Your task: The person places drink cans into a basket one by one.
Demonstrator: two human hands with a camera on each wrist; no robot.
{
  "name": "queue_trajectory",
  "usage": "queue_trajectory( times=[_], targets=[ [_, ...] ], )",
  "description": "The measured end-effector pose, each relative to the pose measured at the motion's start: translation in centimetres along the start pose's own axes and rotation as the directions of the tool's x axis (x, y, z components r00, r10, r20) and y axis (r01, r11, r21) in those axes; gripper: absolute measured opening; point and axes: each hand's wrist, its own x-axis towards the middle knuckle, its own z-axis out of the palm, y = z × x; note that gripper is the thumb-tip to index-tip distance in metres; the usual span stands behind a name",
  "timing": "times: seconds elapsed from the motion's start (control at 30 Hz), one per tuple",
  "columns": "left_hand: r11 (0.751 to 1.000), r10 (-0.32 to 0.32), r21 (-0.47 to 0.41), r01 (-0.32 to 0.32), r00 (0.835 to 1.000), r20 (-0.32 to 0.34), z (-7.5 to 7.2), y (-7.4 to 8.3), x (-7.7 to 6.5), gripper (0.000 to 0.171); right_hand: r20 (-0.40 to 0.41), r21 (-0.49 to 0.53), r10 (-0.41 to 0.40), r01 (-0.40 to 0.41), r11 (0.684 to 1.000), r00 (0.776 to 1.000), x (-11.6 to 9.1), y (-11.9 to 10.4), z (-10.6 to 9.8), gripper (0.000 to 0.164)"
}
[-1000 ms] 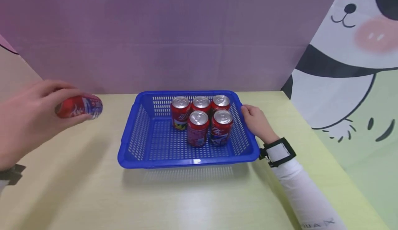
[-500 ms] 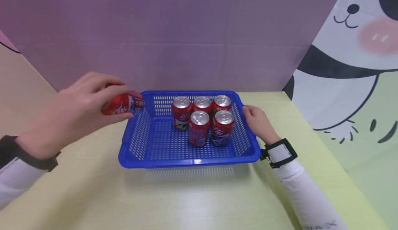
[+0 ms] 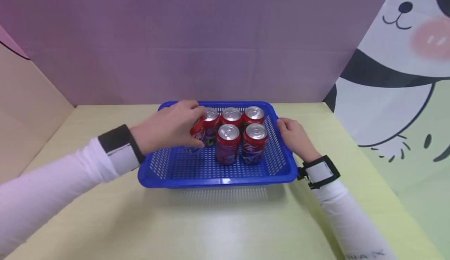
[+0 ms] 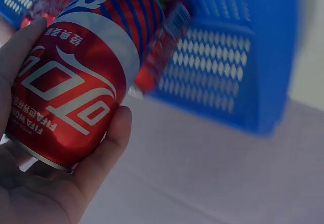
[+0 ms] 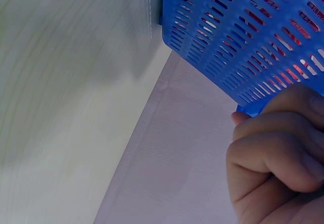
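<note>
My left hand (image 3: 172, 126) grips a red soda can (image 4: 71, 87) over the left part of a blue plastic basket (image 3: 218, 182). In the head view that can is partly hidden by the fingers and stands close beside the rear left can (image 3: 211, 121). Several more red cans with silver tops, such as the front one (image 3: 228, 146), stand upright in the basket's middle and right. My right hand (image 3: 297, 139) holds the basket's right rim, its fingers curled around the edge in the right wrist view.
The basket rests on a pale wooden table (image 3: 218, 228). A purple backdrop (image 3: 175, 49) rises behind it, and a wall with a panda picture (image 3: 393, 96) stands to the right. A pale panel (image 3: 28, 111) borders the left side.
My left hand has carried the soda can rightward from beyond the basket's left side to above its interior, next to the other cans. The right hand keeps its hold on the rim.
</note>
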Motion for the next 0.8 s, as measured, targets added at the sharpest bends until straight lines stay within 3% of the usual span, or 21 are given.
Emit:
queue_trajectory(
  times=[0.13,0.3,0.6,0.8],
  targets=[
    [1.000,-0.021,-0.014,0.022,0.998,0.055,1.4,0.5,1.5,0.074,0.007,0.006,0.003,-0.003,1.000,1.000,0.0,-0.1,0.0,0.036],
    [1.000,-0.022,-0.008,0.023,0.998,0.066,2.9,0.6,2.4,0.082,0.008,0.008,-0.004,0.003,1.000,1.000,0.0,-0.1,0.0,0.036],
    [1.000,0.004,0.009,-0.004,0.998,0.065,4.6,0.6,3.1,0.093,0.005,0.002,-0.003,0.003,1.000,1.000,0.0,-0.2,0.0,0.036],
    [0.999,0.032,-0.009,-0.032,0.999,0.027,5.3,0.3,3.1,0.096,-0.001,0.006,0.004,-0.004,1.000,1.000,0.0,-0.2,-0.1,0.035]
  ],
)
